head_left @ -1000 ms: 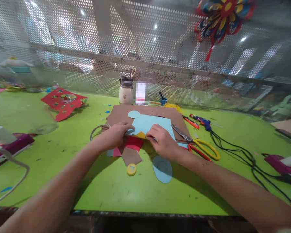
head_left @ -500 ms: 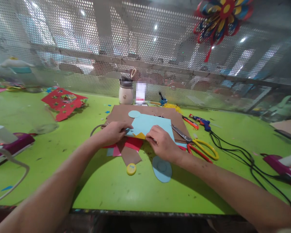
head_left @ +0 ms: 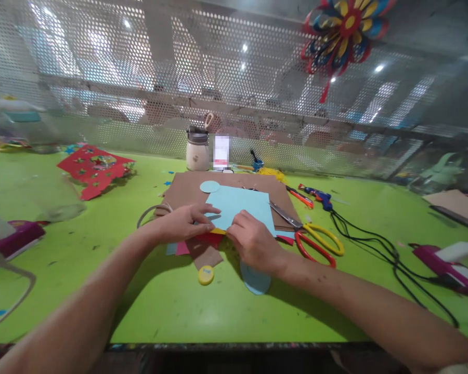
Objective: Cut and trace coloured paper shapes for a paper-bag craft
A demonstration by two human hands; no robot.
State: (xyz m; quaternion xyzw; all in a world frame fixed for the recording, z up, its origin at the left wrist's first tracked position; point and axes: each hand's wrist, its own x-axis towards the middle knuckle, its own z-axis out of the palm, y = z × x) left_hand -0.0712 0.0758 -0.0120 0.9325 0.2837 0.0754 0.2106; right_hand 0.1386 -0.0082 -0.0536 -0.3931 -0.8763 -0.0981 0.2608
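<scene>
Spread out over the lower left of a light blue paper sheet (head_left: 244,200), my left hand (head_left: 183,222) rests with its fingers stretched and its thumb by a yellow piece of paper (head_left: 219,230). My right hand (head_left: 251,241) pinches that yellow piece at its right end, along the sheet's near edge. A stack of brown cardboard (head_left: 185,189) lies beneath the sheet. Above the left hand is a light blue paper circle (head_left: 209,186). A blue paper oval (head_left: 255,283) is partly hidden under my right hand. Scissors (head_left: 286,214) with red and yellow handles lie on the right.
A yellow round cap (head_left: 206,275) sits near a brown strip (head_left: 207,255). Behind stand a white bottle (head_left: 197,156) and a phone (head_left: 221,150). To the right lie a cutter (head_left: 302,197), a glue gun (head_left: 323,199) and black cables (head_left: 374,249). Red cut paper (head_left: 88,166) lies left.
The yellow piece's raised point no longer shows; only a narrow strip of it is visible. My left fingers have spread and the thumb has come to the strip. The view has shifted slightly.
</scene>
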